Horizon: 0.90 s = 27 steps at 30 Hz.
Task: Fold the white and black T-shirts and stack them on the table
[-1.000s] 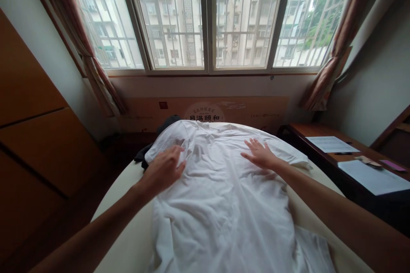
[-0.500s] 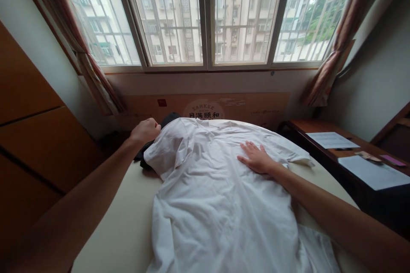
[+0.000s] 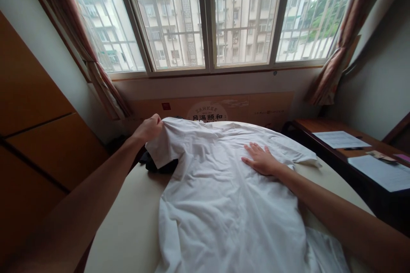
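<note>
A white short-sleeved T-shirt (image 3: 224, 196) lies spread and wrinkled over a pale round-edged table (image 3: 128, 217). Its collar end points toward the window. At the far left, my left hand (image 3: 151, 129) is closed on the edge of the left sleeve and holds it raised and stretched outward. My right hand (image 3: 261, 160) rests flat on the upper right part of the shirt, fingers spread. Under the left sleeve, a dark cloth item (image 3: 160, 166) shows only in part; I cannot make out its kind.
A brown desk (image 3: 307, 128) at the right carries paper sheets (image 3: 341, 140) and small items. Behind the table stands a printed cardboard panel (image 3: 269, 108) below the barred window (image 3: 179, 25). A wooden cabinet (image 3: 35, 136) is on the left.
My left hand has pulled the left sleeve up and outward, so it now hangs straighter and covers more of the dark cloth's top. My right hand stays flat on the shirt.
</note>
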Tool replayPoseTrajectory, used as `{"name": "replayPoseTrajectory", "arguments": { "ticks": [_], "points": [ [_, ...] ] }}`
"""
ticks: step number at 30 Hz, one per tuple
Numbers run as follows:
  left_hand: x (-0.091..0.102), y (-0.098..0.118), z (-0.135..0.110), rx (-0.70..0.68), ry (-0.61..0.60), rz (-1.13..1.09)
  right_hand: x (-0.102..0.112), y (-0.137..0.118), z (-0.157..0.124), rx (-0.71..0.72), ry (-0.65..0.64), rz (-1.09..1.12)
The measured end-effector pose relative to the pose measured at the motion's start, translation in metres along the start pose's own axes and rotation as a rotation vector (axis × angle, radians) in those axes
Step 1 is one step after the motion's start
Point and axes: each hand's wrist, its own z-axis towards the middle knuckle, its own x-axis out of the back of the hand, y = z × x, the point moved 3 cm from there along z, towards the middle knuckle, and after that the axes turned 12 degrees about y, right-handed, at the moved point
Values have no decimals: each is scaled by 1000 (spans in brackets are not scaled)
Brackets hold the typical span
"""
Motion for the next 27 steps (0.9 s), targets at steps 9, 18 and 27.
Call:
{"name": "replayPoseTrajectory", "arguments": {
  "ticks": [9, 18, 27],
  "points": [
    [-10, 22, 23, 69, 31, 205, 6, -4, -2, -6, -3, -3],
    [-64, 132, -14, -377, -96, 37, 9, -13, -9, -12, -15, -17],
    [-172, 194, -11, -284, -487, 63, 15, -10, -8, -6, -39, 13]
  ]
}}
